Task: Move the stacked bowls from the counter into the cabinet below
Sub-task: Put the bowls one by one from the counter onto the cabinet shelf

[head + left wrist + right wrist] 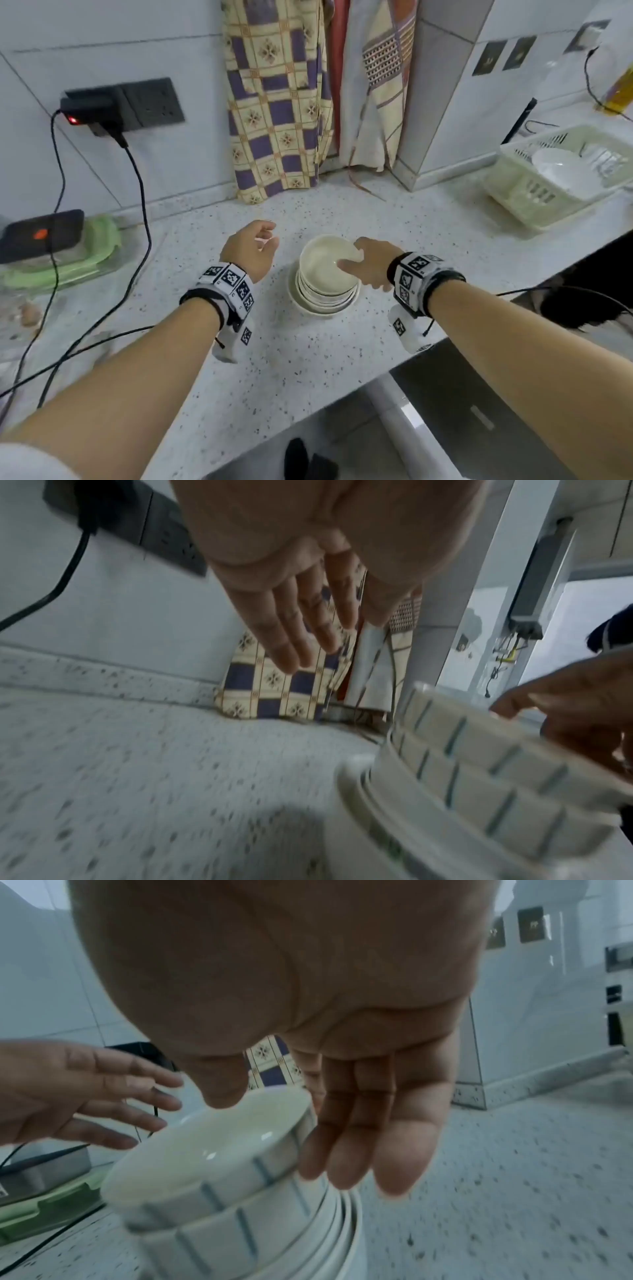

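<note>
A stack of several cream ribbed bowls [323, 277] stands on the speckled counter [308, 359], resting on a wider bowl. My right hand [352, 255] is at the stack's right side. Its thumb lies over the top bowl's rim, and its fingers [346, 1150] hang straight along the outer wall of the bowls [212, 1150]. Whether they press on it I cannot tell. My left hand [269, 236] hovers open just left of the stack, fingers [301, 642] spread and touching nothing. The left wrist view shows the bowls [479, 764] at lower right.
A pale dish basket [548, 195] holding a white bowl sits at the right. A green-lidded container [85, 260] with a black device on it is at the left, with black cables [140, 240] trailing from a wall socket [137, 102]. Patterned cloth [277, 120] hangs behind. The cabinet front [479, 411] lies below the counter edge.
</note>
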